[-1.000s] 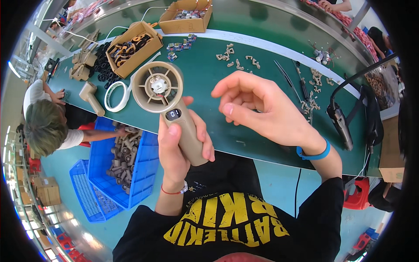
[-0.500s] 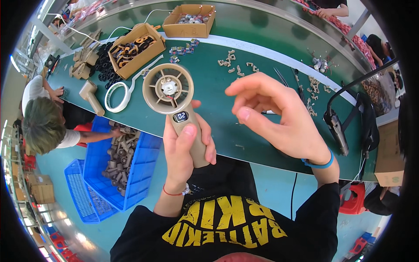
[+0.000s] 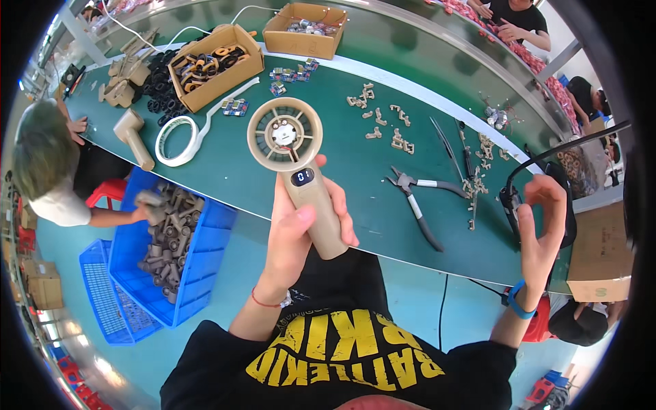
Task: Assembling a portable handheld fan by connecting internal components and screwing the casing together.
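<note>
My left hand is wrapped round the handle of a beige handheld fan, its thumb on the front. The fan stands upright, its round head uncovered at the front, so the motor in the middle shows. A small dark display on its neck is lit. At the right end of the table my right hand is raised, thumb and fingers curved with a gap between them. It is beside a black corded hand tool; whether they touch I cannot tell. Cutting pliers with grey and black handles lie between my hands.
Small beige parts, tweezers and circuit boards lie on the green table. A white tape roll and cardboard box are at left. A co-worker's hand reaches into a blue crate of beige housings.
My right hand has moved right, from near the fan to the black tool, uncovering the pliers. The fan has shifted slightly right, and its display shows a different reading.
</note>
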The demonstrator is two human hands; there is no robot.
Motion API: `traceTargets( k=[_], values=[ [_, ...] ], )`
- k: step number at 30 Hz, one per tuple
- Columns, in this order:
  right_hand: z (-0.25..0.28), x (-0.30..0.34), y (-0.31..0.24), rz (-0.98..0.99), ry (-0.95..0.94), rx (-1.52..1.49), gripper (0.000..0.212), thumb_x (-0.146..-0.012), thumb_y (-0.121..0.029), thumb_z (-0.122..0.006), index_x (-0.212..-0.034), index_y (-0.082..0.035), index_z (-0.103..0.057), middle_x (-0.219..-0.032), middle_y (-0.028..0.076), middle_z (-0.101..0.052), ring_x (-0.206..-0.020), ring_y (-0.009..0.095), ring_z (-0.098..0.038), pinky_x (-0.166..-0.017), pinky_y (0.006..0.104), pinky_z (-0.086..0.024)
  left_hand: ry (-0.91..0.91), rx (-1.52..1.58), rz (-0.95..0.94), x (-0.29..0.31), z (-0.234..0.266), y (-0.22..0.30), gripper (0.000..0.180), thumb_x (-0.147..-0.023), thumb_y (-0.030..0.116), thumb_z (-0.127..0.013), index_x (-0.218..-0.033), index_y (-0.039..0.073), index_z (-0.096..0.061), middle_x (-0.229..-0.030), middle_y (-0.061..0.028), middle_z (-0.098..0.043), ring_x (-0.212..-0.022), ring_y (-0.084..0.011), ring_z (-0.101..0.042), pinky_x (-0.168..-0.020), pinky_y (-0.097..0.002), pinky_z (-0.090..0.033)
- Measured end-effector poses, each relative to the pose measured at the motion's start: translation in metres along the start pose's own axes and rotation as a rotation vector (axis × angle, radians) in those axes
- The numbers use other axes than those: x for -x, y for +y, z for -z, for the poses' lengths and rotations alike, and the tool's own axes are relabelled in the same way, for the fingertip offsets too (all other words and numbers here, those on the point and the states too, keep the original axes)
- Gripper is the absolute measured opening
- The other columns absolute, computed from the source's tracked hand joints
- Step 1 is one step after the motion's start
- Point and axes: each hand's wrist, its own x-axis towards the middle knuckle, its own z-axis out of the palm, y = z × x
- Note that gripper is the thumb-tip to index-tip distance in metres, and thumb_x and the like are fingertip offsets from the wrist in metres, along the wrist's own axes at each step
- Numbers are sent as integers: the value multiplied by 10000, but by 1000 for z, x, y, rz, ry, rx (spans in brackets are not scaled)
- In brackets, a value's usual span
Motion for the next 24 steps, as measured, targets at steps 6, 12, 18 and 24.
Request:
traceTargets(
  k=[6, 12, 18, 24],
  values=[
    [44, 44, 80, -250, -319, 433, 832, -727, -205, -818, -1427, -47, -396, -1336, 145, -504, -1245, 304, -480, -988, 358, -412, -20, -100, 78, 2, 8, -6, 535, -974, 326, -476, -1396, 65, -276, -1080, -209, -594, -886, -289, -668, -831, -389, -536],
    [35, 37, 93, -338, -316, 486, 377, -791, -128, -752, -1049, 47, -540, -731, 44, -535, -645, 159, -429, -596, 308, -397, 112, -180, 120, 19, 6, -2, 498, -1032, 329, -420, -1423, 65, -258, -1282, -254, -547, -1017, -332, -663, -871, -414, -536],
    [21, 21, 59, -373, 154, -86, 261, -818, -75, -700, -1026, 20, -575, -774, -5, -518, -645, 70, -479, -603, 219, -410, 168, -173, 157, 26, 11, -7, 487, -1037, 256, -425, -1443, 58, -241, -1318, -238, -518, -1081, -352, -641, -915, -436, -548],
    [-64, -15, -8, -88, 99, -1096, 469, -919, -115, -584, -1346, -63, -399, -759, 20, -397, -599, 115, -411, -558, 280, -377, 250, -151, 190, 20, 6, -15, 555, -1012, 183, -498, -1467, 43, -214, -1382, -220, -468, -1192, -353, -577, -964, -431, -517]
  ],
)
